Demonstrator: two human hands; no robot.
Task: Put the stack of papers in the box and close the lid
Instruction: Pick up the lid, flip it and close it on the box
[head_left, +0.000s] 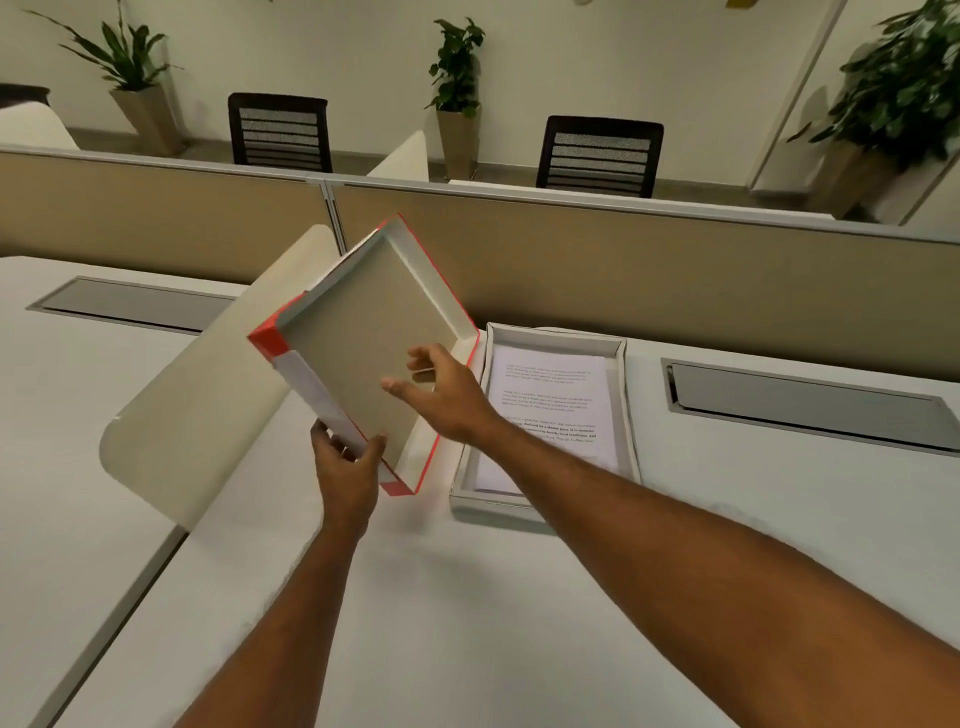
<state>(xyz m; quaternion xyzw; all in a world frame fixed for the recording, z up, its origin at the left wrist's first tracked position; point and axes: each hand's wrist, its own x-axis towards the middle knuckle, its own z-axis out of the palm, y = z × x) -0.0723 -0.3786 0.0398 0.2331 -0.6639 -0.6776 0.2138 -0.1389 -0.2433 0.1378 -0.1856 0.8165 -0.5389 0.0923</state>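
Note:
A white box (628, 415) lies open on the desk right of centre, with the stack of printed papers (550, 395) flat inside it. The lid (363, 322), white and red outside with a beige inside, is raised off the desk and tilted, its hollow side facing me, just left of the box. My left hand (345, 467) grips the lid's near white edge. My right hand (441, 395) hovers in front of the lid's inside with fingers spread, holding nothing; its forearm crosses over the near part of the box.
A rounded cream divider panel (208, 395) stands on the desk left of the lid. Grey cable hatches (810, 400) are set into the desk on both sides. A tan partition wall (675, 270) runs behind, with chairs and potted plants beyond.

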